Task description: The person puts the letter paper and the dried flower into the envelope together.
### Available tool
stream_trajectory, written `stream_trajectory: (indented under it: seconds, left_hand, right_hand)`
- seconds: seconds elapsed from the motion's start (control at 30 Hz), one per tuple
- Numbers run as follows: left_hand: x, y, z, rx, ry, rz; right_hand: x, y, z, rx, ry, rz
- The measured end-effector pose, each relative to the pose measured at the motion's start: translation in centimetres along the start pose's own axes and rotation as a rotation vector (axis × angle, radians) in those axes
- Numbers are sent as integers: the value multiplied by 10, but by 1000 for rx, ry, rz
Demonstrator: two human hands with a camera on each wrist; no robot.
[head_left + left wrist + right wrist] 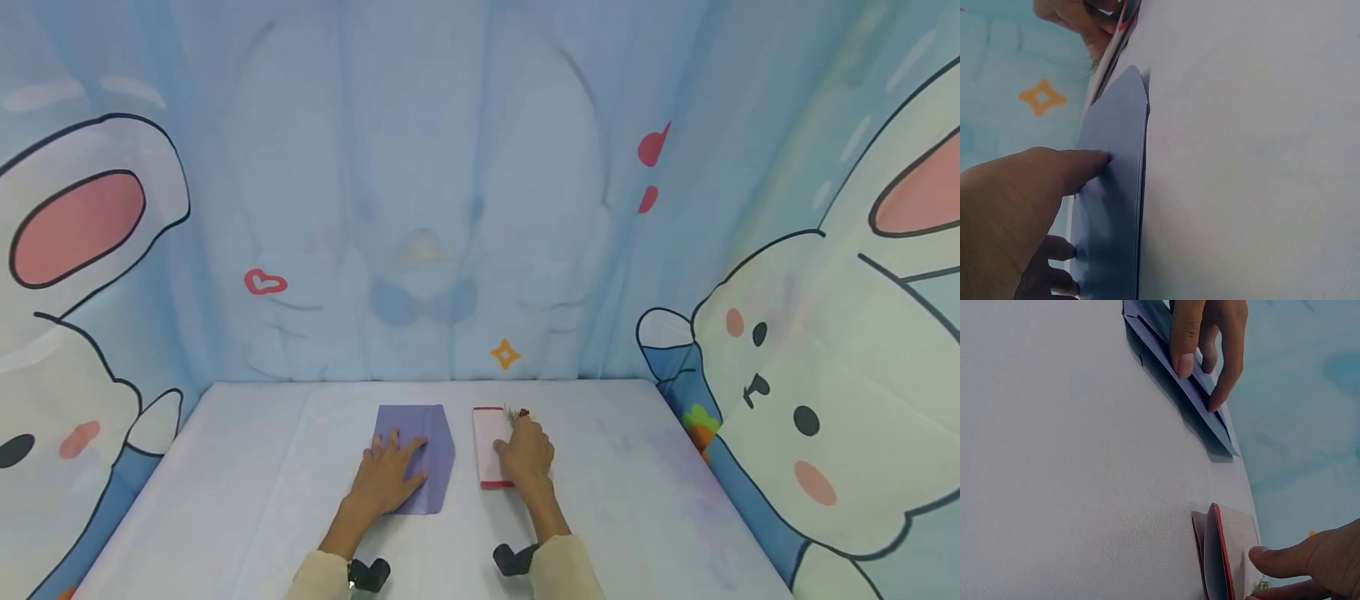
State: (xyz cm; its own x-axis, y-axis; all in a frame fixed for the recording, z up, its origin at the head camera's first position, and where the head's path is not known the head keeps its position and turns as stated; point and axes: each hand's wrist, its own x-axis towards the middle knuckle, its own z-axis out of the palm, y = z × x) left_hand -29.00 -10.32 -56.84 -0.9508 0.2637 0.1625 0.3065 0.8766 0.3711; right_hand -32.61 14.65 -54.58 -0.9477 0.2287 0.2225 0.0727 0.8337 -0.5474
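Note:
A purple envelope (435, 467) lies flat on the table, its pointed flap to the right. My left hand (387, 473) rests on it with fingers spread, thumb and fingertips touching its face. Right of the envelope lies a folded white card (487, 433) with red strips along its short ends; its layers gape apart in the right wrist view. My right hand (527, 450) is over the card's right side, fingers bent round a small dried sprig (513, 414) whose tip sticks out past them. Most of the sprig is hidden under the hand. The right thumb (1261, 552) touches the card.
A white cloth covers the table (255, 467). Behind it hangs a light blue curtain (420, 167) printed with cartoon rabbits. A black wrist mount (370, 575) sits on the left sleeve cuff and another black mount (513, 560) on the right.

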Motion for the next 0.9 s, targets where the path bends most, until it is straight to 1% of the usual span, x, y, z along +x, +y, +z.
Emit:
stream_trajectory:
  seconds: [0.23,0.37,0.6,0.7,0.77,0.9]
  left_hand:
    - [-3,4,-3,-32,1,-5]
    - [-7,4,-1,-35,12,-5]
    - [-9,2,0,-14,29,4]
    - [-9,2,1,-6,38,7]
    - [-9,2,2,-7,38,3]
    - [-10,4,1,-18,33,-1]
  right_hand:
    - [-5,-4,2,1,18,3]
    - [-7,-2,5,50,34,7]
    - [-6,-1,4,162,54,73]
    - [-6,0,3,207,66,87]
    - [-6,1,3,248,56,109]
    - [-6,3,3,355,30,200]
